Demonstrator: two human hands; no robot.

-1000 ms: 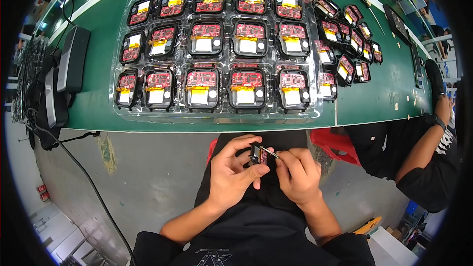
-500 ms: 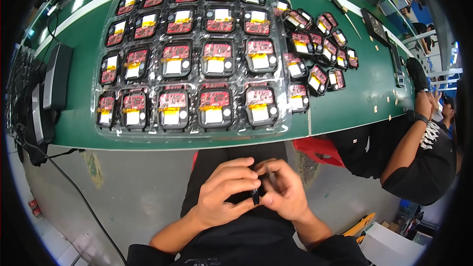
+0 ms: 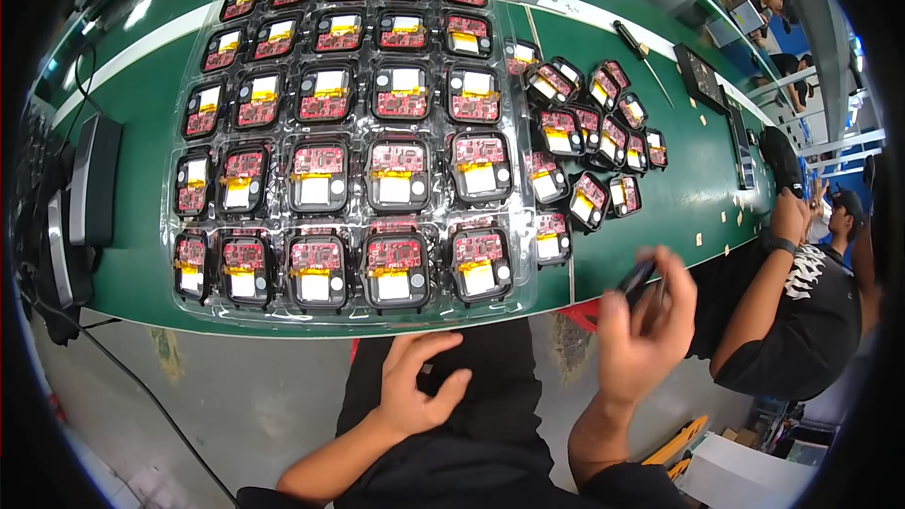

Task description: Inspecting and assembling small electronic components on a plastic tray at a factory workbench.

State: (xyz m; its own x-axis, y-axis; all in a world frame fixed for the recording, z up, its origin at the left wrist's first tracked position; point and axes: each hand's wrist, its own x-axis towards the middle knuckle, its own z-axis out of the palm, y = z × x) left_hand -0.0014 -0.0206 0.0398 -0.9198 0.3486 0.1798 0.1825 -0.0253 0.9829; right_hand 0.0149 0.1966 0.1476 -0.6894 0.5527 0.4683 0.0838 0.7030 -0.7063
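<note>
Swinging clear, the right hand (image 3: 643, 339) alone now grips a blurred dark piece (image 3: 638, 276), leaving the left hand (image 3: 412, 393) open and free.

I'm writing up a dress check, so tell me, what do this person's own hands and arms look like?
Both the left hand and right hand are ungloved, with bare forearms. The black sleeves end around the elbows. No watch or band shows on either wrist. The right hand is blurred, so small details there can't be told.
</note>
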